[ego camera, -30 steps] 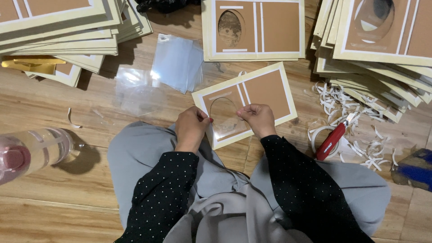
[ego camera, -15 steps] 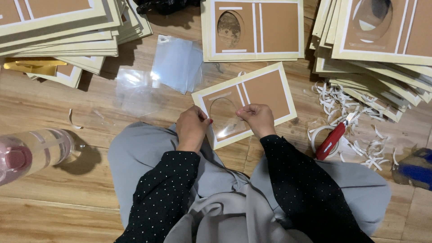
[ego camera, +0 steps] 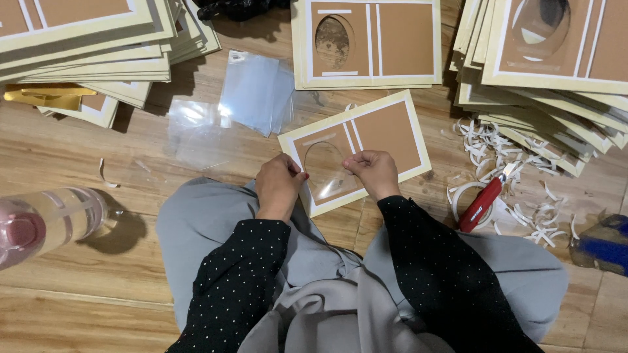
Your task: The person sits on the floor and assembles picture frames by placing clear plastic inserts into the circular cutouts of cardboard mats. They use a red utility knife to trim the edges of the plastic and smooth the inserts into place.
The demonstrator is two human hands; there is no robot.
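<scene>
Sitting cross-legged on a wooden floor, a person holds a brown card (ego camera: 366, 147) with cream borders over the knees. Going left to right: a clear bottle (ego camera: 49, 222) lies at nine o'clock, card stacks (ego camera: 85, 52) at ten. The left hand (ego camera: 280, 186) pinches the card's near left edge, beside its oval window. The right hand (ego camera: 373, 171) pinches the window's right rim, fingers pressed together. The card extends away toward one o'clock. A red knife (ego camera: 481, 202) lies at three o'clock among paper trimmings (ego camera: 523, 163).
</scene>
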